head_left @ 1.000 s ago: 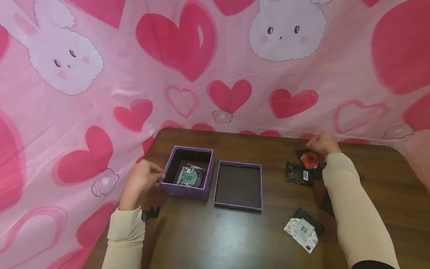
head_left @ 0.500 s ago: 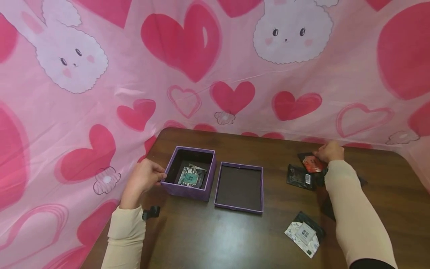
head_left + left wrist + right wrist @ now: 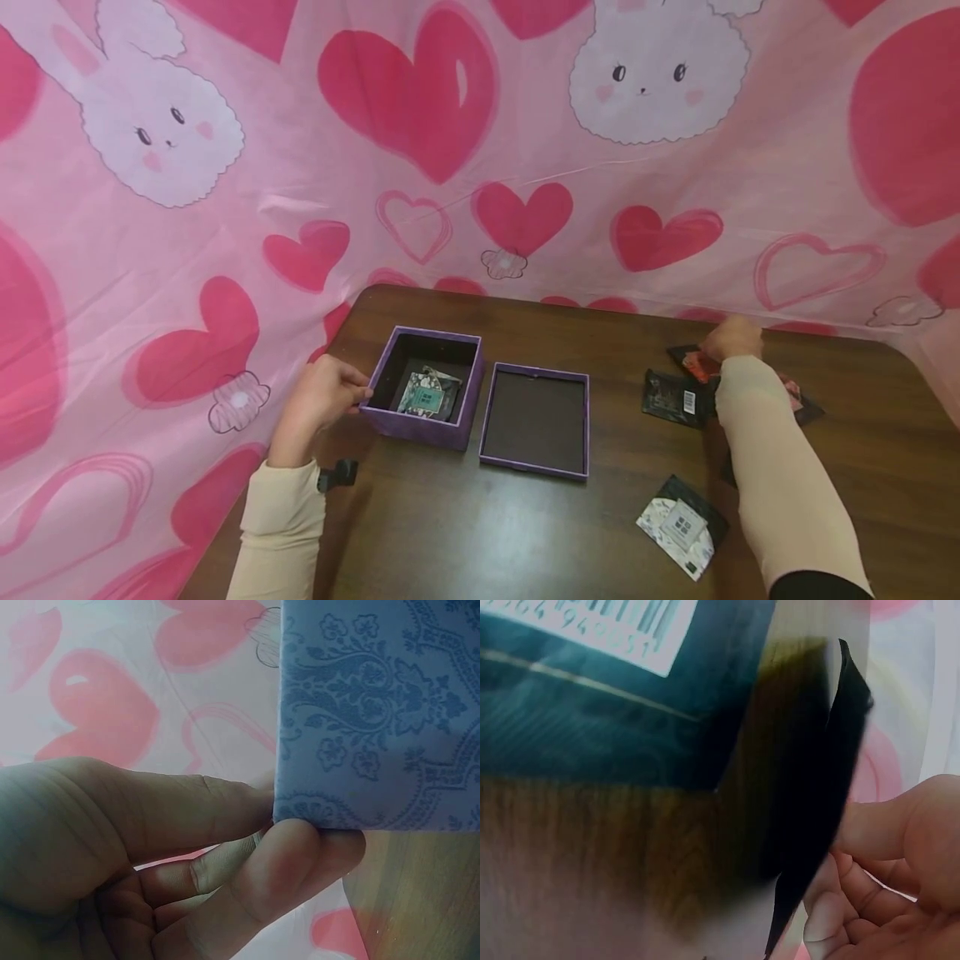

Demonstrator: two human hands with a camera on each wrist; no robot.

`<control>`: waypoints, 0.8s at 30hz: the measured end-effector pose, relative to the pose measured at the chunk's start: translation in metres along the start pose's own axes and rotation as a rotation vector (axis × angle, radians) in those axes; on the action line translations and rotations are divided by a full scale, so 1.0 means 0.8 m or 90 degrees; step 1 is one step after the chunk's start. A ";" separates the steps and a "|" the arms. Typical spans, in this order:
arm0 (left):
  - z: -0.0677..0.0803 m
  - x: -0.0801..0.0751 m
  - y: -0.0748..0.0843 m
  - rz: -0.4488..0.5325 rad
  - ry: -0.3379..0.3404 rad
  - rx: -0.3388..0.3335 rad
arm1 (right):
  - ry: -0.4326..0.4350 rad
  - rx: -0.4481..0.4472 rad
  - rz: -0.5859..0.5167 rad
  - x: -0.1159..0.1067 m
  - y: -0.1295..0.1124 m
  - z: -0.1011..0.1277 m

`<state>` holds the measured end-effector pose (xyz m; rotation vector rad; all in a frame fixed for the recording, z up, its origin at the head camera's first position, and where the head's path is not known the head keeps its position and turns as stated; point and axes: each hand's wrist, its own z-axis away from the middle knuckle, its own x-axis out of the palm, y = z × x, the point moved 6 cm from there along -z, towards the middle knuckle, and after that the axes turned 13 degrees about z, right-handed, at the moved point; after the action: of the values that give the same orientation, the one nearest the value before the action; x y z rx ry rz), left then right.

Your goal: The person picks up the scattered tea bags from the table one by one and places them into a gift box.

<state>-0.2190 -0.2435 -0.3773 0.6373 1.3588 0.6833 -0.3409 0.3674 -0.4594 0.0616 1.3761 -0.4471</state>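
Observation:
An open purple box (image 3: 420,417) stands on the brown table (image 3: 465,533) with a teal-and-white packet (image 3: 426,392) inside. My left hand (image 3: 324,398) grips the box's left wall (image 3: 375,712), thumb and fingers curled against it. The purple lid (image 3: 535,419) lies upside down beside the box. At the far right my right hand (image 3: 733,338) pinches the edge of a black-and-red packet (image 3: 697,364), which the right wrist view shows as a thin black sachet (image 3: 832,780) tilted up off the wood. A black packet with a barcode (image 3: 671,397) lies just left of it.
A white-and-black packet (image 3: 681,525) lies near the front right. Another dark packet with red (image 3: 798,400) peeks out behind my right forearm. Pink cloth with hearts and bunnies (image 3: 450,125) hangs around the table's back and left sides.
My right hand has shifted slightly along the back edge and tipped the black-and-red packet up by its edge. The left hand stays on the box.

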 end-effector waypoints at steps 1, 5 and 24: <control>0.000 0.000 0.000 0.000 -0.001 0.001 | -0.002 0.005 -0.002 0.001 0.000 0.000; 0.001 0.000 0.001 0.000 0.001 0.006 | -0.006 0.000 -0.001 0.002 -0.002 -0.001; -0.003 -0.001 0.001 0.000 -0.005 0.004 | 0.087 -0.223 0.010 -0.016 0.004 -0.001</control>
<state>-0.2212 -0.2433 -0.3762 0.6441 1.3533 0.6761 -0.3426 0.3741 -0.4477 -0.1876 1.5696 -0.1867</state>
